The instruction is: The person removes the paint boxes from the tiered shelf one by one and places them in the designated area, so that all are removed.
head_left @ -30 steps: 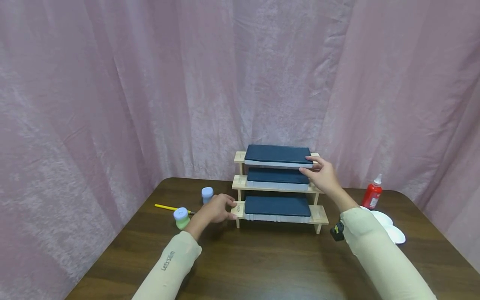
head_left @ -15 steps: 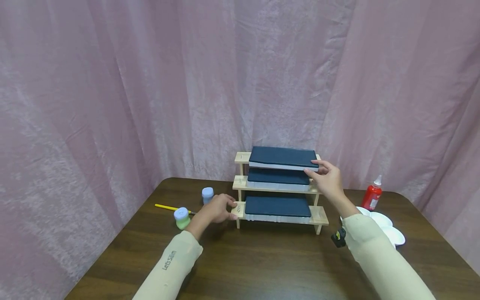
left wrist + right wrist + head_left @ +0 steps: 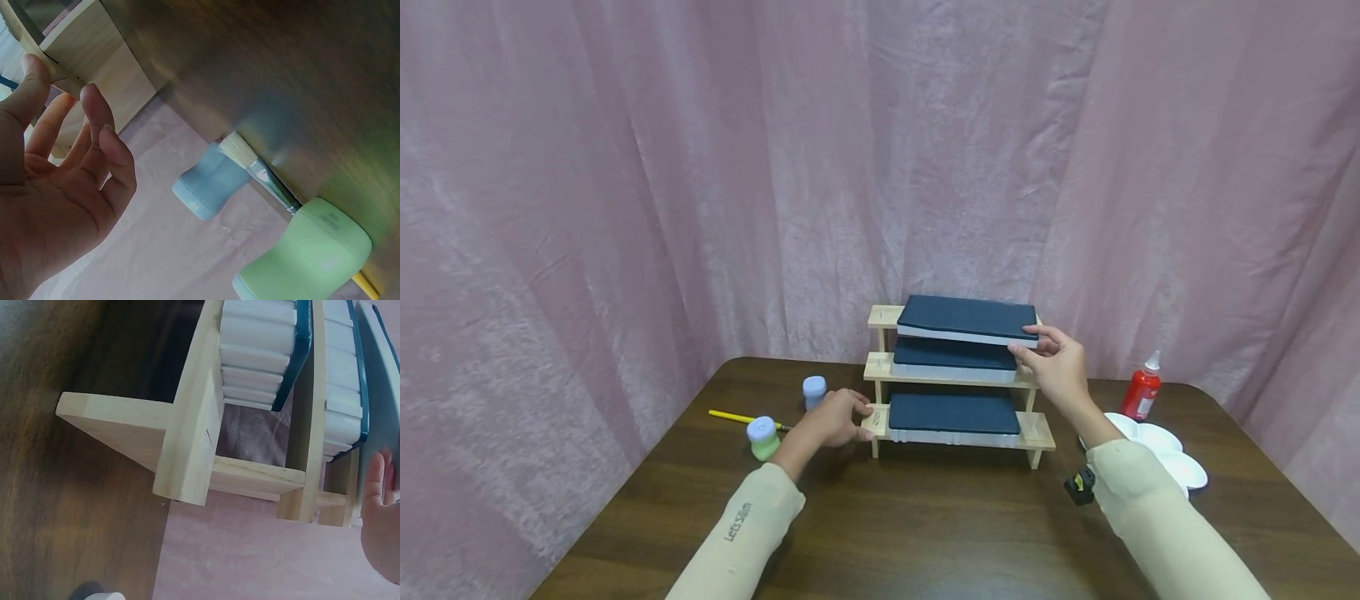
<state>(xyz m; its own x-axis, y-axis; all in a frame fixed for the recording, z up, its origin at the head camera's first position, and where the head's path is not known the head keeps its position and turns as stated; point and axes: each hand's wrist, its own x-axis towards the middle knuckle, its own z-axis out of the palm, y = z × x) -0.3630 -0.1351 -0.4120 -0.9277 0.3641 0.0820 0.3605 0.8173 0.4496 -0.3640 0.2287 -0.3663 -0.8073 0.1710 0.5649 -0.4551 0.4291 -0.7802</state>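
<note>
A three-tier wooden display rack stands at the back of the table. Each tier bears a flat box with a dark blue top and white sides. My right hand pinches the uppermost box at its right front corner, thumb below and fingers above. That box sits askew, its front edge out over the middle box. On the lowest tier lies another box. My left hand holds the left end of that tier between thumb and fingers; the left wrist view shows the hand at the wood's edge.
Left of the rack are a blue jar, a green jar with a pale lid and a yellow-handled paintbrush. To the right stand a red squeeze bottle and a white palette. A pink curtain hangs behind.
My right hand has drawn the uppermost box to the right and a little forward, mostly in the first half second. The left hand has stayed on the rack's lowest tier.
</note>
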